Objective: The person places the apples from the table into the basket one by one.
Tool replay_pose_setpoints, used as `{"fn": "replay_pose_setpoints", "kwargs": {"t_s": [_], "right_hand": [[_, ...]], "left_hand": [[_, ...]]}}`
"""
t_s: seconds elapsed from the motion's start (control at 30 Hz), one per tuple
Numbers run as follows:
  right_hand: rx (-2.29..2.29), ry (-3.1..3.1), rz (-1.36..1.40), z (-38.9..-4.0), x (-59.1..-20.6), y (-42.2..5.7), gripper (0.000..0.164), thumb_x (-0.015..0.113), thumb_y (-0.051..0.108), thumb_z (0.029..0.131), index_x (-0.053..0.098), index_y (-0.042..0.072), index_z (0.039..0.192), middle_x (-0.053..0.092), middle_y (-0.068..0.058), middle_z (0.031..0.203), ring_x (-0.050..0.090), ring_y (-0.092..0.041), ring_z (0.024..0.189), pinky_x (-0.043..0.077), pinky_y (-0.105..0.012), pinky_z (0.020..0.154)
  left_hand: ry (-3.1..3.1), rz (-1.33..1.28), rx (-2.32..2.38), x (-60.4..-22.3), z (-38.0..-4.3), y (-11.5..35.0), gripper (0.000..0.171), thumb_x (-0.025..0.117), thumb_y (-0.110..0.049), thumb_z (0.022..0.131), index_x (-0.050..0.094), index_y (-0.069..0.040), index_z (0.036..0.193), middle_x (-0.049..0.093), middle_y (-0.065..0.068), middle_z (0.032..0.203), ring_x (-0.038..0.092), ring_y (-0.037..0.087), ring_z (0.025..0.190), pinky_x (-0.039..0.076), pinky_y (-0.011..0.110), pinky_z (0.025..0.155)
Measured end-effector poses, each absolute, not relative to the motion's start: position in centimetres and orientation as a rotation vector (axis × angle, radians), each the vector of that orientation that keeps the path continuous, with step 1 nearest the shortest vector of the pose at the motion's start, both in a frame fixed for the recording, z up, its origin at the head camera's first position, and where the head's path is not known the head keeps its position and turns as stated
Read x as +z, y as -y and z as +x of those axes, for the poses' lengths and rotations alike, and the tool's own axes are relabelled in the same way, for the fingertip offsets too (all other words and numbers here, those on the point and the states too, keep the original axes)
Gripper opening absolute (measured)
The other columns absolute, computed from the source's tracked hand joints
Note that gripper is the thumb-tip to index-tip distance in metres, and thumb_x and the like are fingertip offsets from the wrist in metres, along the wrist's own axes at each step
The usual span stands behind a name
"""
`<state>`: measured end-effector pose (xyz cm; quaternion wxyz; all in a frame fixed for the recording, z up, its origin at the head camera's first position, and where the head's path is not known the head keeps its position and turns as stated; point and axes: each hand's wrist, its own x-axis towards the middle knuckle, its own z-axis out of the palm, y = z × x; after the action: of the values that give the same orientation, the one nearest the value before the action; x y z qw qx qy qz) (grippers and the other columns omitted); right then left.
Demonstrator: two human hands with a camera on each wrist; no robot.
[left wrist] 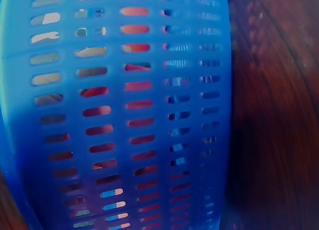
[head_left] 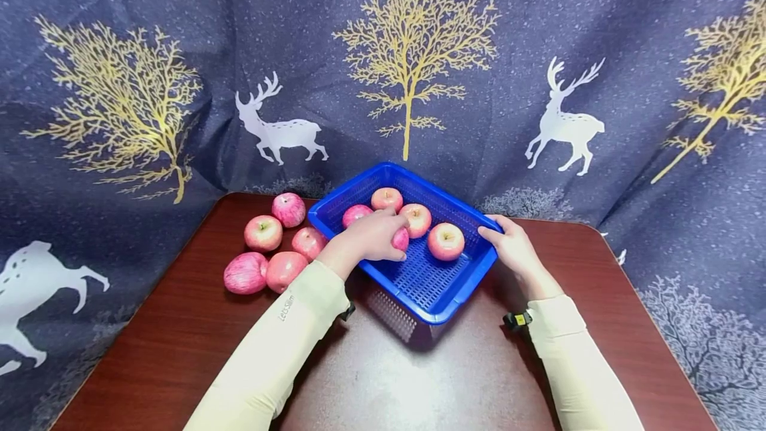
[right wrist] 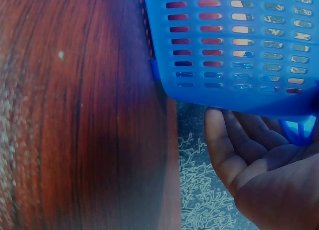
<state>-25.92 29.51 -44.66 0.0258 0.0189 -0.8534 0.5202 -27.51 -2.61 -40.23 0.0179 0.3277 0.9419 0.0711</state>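
A blue perforated plastic basket [head_left: 435, 317] stands on the table, turned at an angle. My left hand [head_left: 372, 234] is inside it, fingers curled over a pinkish-red apple [head_left: 400, 239] that they partly hide. Around that hand in the basket lie other apples, among them a yellow-red apple [head_left: 445, 242] towards the right side. With thumb above and fingers below, my right hand [head_left: 517, 249] grips the basket's rim at the right corner. The left wrist view shows only the basket's slotted wall [left wrist: 112, 56]; the right wrist view shows the right fingers [right wrist: 218, 135] under the basket edge.
Left of the basket, several loose apples [head_left: 263, 233] lie in a group on the brown wooden table [head_left: 161, 351]. Behind the table hangs a dark blue cloth [head_left: 335, 85] printed with deer and trees. Its bottom meets the table's back edge.
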Motion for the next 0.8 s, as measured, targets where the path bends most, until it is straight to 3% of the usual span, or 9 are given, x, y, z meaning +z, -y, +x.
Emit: {"fn": "replay_pose_setpoints", "kwargs": {"t_s": [0.17, 0.8], "right_hand": [[1.61, 2.64, 0.056, -25.94, -44.79, -29.48, 0.042, 0.062, 0.034, 0.096, 0.057, 0.006, 0.128, 0.062, -0.016, 0.119, 0.062, -0.029, 0.1, 0.048, -0.044, 0.09], [1.649, 2.617, 0.059, -25.8, -44.58, -29.35, 0.041, 0.062, 0.034, 0.096, 0.058, 0.006, 0.127, 0.062, -0.017, 0.118, 0.062, -0.033, 0.102, 0.046, -0.05, 0.092]], "left_hand": [[-2.909, 1.011, 0.169, -40.36, -27.32, 2.62, 0.06, 0.075, -0.053, 0.078, 0.058, -0.025, 0.128, 0.053, 0.004, 0.12, 0.054, 0.018, 0.105, 0.048, 0.04, 0.086], [-2.879, 1.066, 0.088, -41.14, -27.26, 2.33, 0.051, 0.078, -0.045, 0.08, 0.059, -0.022, 0.122, 0.052, 0.004, 0.12, 0.05, 0.019, 0.11, 0.046, 0.038, 0.09]]}}
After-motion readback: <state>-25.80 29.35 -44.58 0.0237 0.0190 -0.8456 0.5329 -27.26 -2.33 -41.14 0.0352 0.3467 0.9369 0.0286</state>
